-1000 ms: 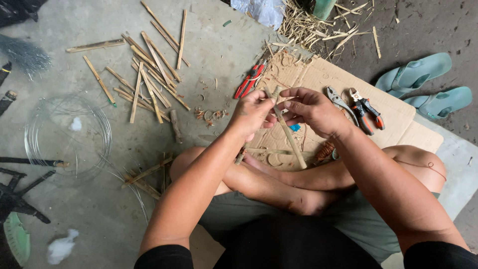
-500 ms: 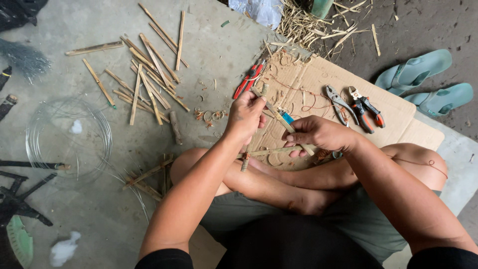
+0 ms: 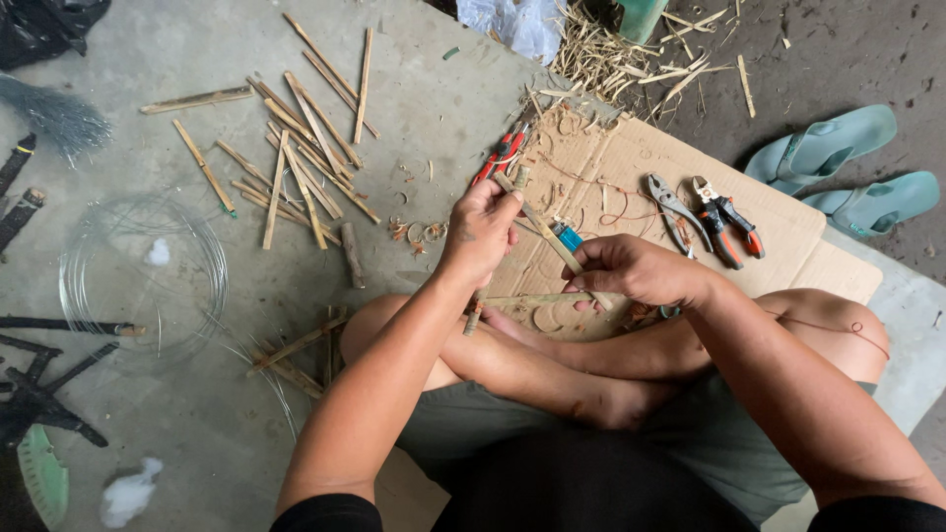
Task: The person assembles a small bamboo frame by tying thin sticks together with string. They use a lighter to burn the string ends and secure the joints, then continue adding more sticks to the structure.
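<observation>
The left hand (image 3: 483, 232) has lifted a little and pinches the top of the thin pale bamboo stick (image 3: 548, 239). The right hand (image 3: 636, 268) has slid up to grip its lower end, above the brown cardboard sheet (image 3: 788, 232).

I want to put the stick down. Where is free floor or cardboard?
Free: floor between wire coil and stick pile; cardboard right of the pliers. Crowded: around both hands, and the straw.
</observation>
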